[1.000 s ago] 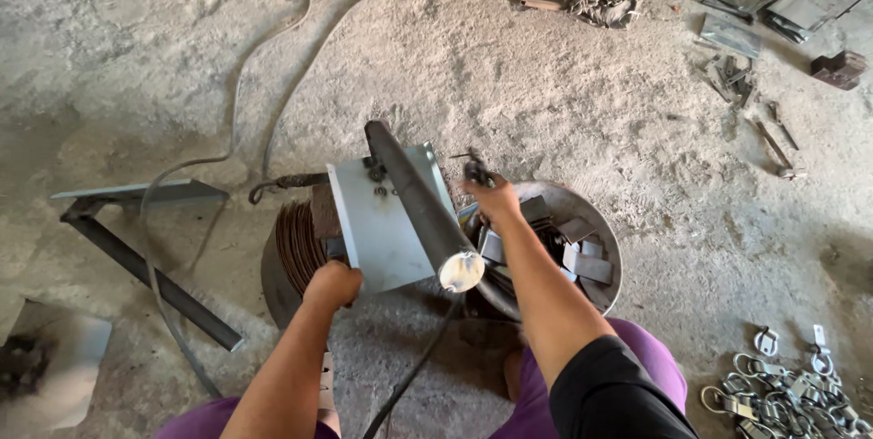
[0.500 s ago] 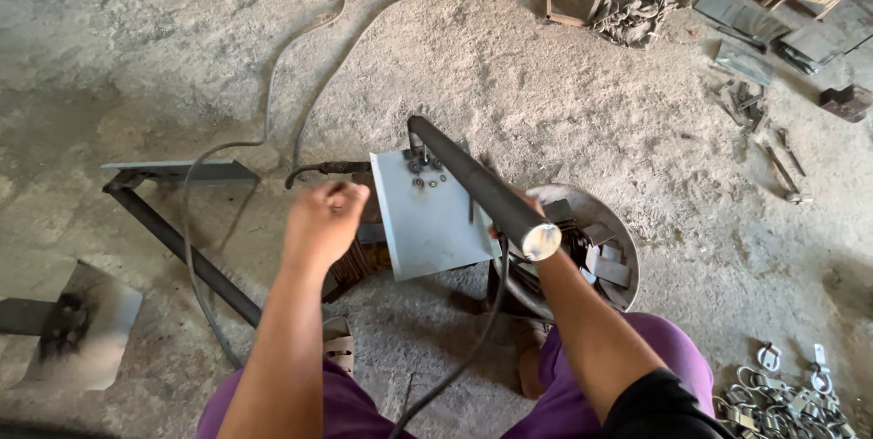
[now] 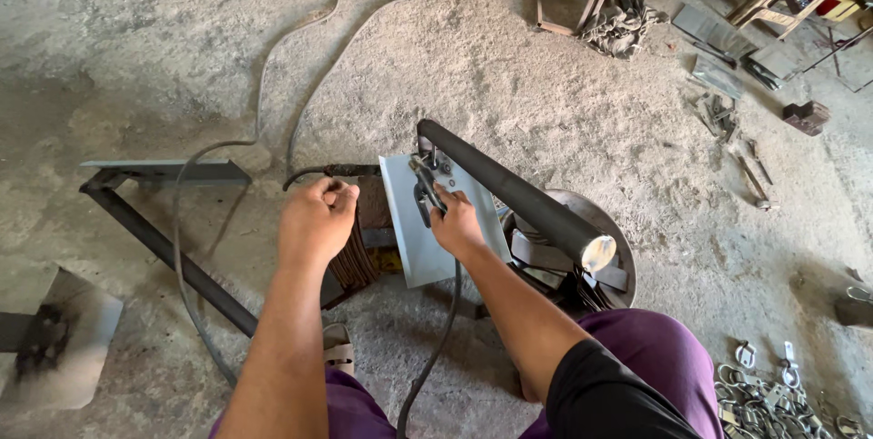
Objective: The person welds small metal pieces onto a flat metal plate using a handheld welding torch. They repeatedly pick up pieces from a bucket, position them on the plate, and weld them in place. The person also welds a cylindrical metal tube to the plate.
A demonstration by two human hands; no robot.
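My right hand (image 3: 457,224) grips a black clamp tool (image 3: 425,192) whose cable (image 3: 435,348) trails down between my knees. The clamp sits against a grey metal plate (image 3: 427,253) with a thick black pipe (image 3: 509,189) fixed to it, slanting toward me. My left hand (image 3: 316,218) is curled into a fist around the end of a dark rusty cable handle (image 3: 356,170), just left of the plate. Under it lies a rusty coiled bundle (image 3: 356,262). A round metal pan (image 3: 615,241) sits behind the pipe's shiny end.
A dark angle-iron frame (image 3: 159,241) lies at the left with hoses (image 3: 273,66) looping over the gritty concrete floor. A scorched metal sheet (image 3: 68,339) sits bottom left. Several small metal fittings (image 3: 773,395) lie bottom right. Scrap pieces and tools (image 3: 727,84) are scattered top right.
My left hand dropped from the air to the cable handle and closed. My right hand shifted from behind the pipe onto the clamp at the plate's face. The view moved closer.
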